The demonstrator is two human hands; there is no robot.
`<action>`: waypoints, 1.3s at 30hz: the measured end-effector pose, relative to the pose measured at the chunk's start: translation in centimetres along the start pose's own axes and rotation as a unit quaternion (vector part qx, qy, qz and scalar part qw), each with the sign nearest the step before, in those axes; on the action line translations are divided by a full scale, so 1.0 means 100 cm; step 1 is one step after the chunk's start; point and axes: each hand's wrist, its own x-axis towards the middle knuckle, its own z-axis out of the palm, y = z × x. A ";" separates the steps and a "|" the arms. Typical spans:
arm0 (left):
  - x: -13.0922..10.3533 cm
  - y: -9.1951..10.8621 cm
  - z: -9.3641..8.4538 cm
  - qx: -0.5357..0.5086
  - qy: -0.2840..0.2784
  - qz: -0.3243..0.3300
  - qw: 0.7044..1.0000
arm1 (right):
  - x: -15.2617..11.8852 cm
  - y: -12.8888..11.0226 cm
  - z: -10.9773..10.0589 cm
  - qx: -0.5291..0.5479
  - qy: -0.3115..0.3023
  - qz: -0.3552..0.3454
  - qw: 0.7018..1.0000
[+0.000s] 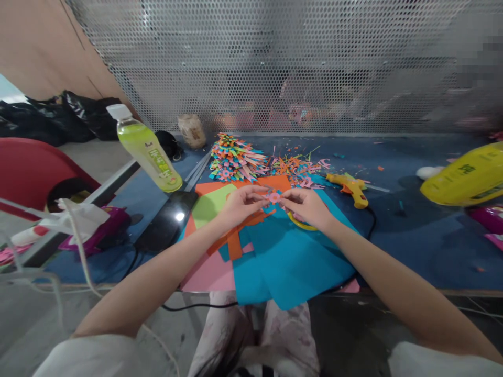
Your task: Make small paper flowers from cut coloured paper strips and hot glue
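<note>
A small pink paper flower [274,197] with an orange centre is pinched between my two hands above the paper sheets. The fingertips of my left hand [242,203] close on its left edge. On the opposite edge, my right hand [308,206] grips it with thumb and fingers. Beneath my right hand shows a yellow ring-shaped handle [302,225], perhaps of scissors; the rest is covered. Orange paper pieces [234,242] lie below my left hand, on blue paper sheets [291,262]. Pink, green and orange sheets spread out to the left.
Beyond my hands stand a cone of colourful paper pieces [236,161] and a heap of paper scraps [298,168]. A yellow glue gun [349,187] lies right, its cord trailing. Left are a black phone [167,222] and a green drink bottle [147,149]. A yellow bottle [466,175] is far right.
</note>
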 end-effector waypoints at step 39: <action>-0.006 0.027 -0.048 0.556 -0.040 0.021 0.830 | -0.001 0.003 -0.002 -0.373 0.007 -0.078 0.925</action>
